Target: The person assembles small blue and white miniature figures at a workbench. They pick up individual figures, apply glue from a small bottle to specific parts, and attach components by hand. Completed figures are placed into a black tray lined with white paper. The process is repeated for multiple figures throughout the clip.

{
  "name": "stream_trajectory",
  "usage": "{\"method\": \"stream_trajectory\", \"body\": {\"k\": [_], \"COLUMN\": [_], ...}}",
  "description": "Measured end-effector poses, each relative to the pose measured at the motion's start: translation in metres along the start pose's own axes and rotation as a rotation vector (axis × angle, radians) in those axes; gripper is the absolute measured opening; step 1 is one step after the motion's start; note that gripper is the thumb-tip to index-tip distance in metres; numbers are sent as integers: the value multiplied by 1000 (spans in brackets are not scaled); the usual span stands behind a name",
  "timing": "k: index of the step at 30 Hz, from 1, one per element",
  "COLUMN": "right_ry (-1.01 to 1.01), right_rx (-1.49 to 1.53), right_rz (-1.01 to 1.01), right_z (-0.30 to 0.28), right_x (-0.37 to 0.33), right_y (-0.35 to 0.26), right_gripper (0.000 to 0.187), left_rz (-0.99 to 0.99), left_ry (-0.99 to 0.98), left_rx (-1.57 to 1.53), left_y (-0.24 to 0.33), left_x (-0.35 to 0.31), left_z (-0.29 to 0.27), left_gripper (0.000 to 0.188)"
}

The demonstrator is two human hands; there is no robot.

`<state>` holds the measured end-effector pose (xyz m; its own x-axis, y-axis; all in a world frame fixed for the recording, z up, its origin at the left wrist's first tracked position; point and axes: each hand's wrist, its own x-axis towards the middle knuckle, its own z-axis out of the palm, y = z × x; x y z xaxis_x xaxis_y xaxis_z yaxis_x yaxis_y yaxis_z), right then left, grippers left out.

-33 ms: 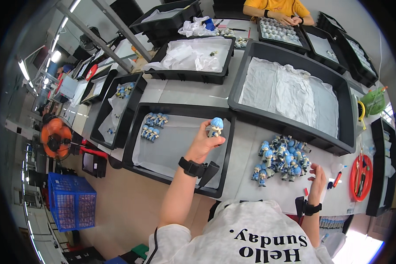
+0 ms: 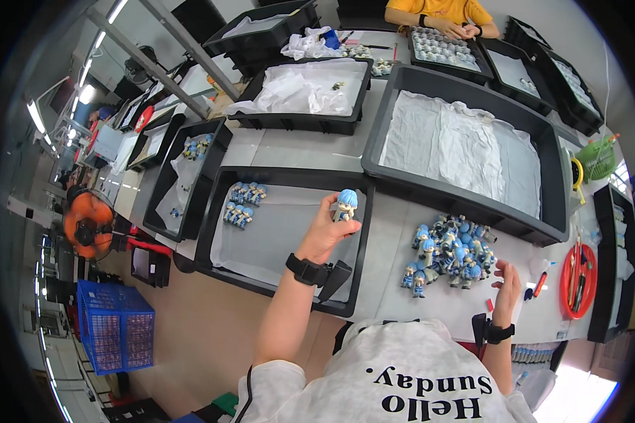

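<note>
My left hand pinches a small blue-haired figurine upright, over the right side of a paper-lined black tray. Two groups of similar blue figurines lie at that tray's far left. To the right, a heaped pile of blue-haired figurines covers part of the white table. Beside the pile's right edge rests my right hand, its fingers loosely bent and apart, with nothing seen in them. A small red piece lies close to its wrist.
A large black tray lined with white cloth stands beyond the pile. Another cloth-lined tray is at the back. On the right are a red-handled tool and a red round dish with brushes. Across the table, a person in yellow works over a filled tray.
</note>
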<state>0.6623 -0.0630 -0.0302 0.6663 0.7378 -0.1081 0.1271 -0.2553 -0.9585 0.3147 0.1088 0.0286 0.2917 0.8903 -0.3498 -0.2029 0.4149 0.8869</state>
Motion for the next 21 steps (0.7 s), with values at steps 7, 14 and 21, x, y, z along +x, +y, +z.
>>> {"method": "stream_trajectory", "body": {"k": [7,14,21], "right_ry": [-32,-39,-46], "right_rx": [63,109,78], "right_rz": [-20,-23,-163], "right_z": [3,4,16], "right_x": [-10,-12,-5], "right_y": [-3,-4,-15], "right_gripper": [32,30,37], "left_rz": [-93,376,358], "left_ry": [-155,-144,-166], "left_rx": [107,950,1533], "left_y": [-38,-85,-98], "left_x": [-13,0,30], "left_z": [67,167,229], "left_gripper": [66,82,81]}}
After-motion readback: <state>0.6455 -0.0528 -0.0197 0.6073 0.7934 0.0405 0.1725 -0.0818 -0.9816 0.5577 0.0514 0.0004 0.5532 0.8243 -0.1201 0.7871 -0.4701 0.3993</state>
